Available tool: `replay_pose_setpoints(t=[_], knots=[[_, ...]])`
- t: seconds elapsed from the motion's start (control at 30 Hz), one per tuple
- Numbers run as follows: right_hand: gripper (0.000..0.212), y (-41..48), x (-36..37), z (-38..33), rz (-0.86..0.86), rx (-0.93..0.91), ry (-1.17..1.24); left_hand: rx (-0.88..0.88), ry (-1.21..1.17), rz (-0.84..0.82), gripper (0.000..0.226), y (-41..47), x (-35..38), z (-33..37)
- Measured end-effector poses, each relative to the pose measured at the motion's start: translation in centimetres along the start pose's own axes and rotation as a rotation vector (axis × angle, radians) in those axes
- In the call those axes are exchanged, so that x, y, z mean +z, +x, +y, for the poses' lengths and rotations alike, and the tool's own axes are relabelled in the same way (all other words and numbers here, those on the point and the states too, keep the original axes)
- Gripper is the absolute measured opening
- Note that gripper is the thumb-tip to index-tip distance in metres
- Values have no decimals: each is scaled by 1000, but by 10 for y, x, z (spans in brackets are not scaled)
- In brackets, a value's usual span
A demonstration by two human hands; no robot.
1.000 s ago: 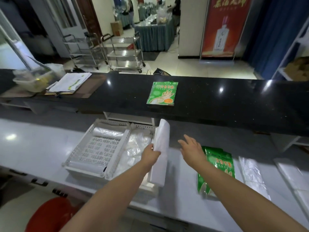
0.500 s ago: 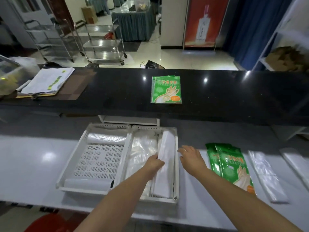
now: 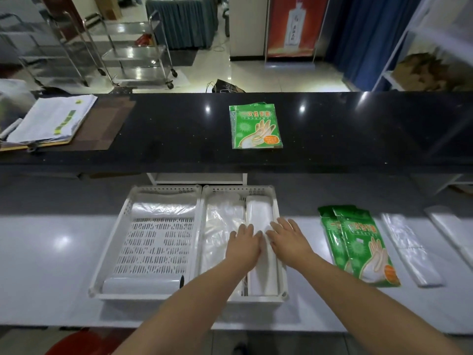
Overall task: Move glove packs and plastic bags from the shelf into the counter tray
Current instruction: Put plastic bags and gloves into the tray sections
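Observation:
A white slotted tray (image 3: 112, 254) with two compartments sits on the white counter. A long white pack of plastic bags (image 3: 259, 213) lies flat along the right side of the right compartment, beside clear bags (image 3: 222, 221). My left hand (image 3: 244, 245) and my right hand (image 3: 288, 238) rest palm down on that pack, fingers spread, one on each side. One green glove pack (image 3: 256, 125) lies on the black upper shelf. Two more green glove packs (image 3: 361, 242) lie on the counter to the right of the tray.
The left compartment holds a clear bag stack (image 3: 163, 208) at the back and a white roll (image 3: 143, 284) in front. Clear bag packs (image 3: 409, 249) lie on the counter at right. Papers on a clipboard (image 3: 51, 119) sit on the shelf's left. A red stool (image 3: 76, 342) stands below.
The white bag pack went from upright in my left hand down flat into the right compartment. Both hands now lie open on top of it.

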State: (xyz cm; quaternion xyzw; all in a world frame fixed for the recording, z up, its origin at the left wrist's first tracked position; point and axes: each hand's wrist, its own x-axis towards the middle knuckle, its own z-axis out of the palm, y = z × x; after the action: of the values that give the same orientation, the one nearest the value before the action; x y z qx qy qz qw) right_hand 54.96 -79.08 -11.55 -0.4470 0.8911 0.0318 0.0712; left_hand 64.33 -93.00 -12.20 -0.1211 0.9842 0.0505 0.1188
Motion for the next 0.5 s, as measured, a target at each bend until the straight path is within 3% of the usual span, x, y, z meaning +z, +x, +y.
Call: replay_pose_setpoints(t=[0.13,0.27,0.5], knots=[[40,-7,-3,2,-9,13,0,114,22,-35,50,0,10,-9],[35,-16,-13,13,79,29,71,116,-3,57,45,6,-5,-2],[20,-51,-34,66,218,272,171,207,-8,246,37,23,-55,56]])
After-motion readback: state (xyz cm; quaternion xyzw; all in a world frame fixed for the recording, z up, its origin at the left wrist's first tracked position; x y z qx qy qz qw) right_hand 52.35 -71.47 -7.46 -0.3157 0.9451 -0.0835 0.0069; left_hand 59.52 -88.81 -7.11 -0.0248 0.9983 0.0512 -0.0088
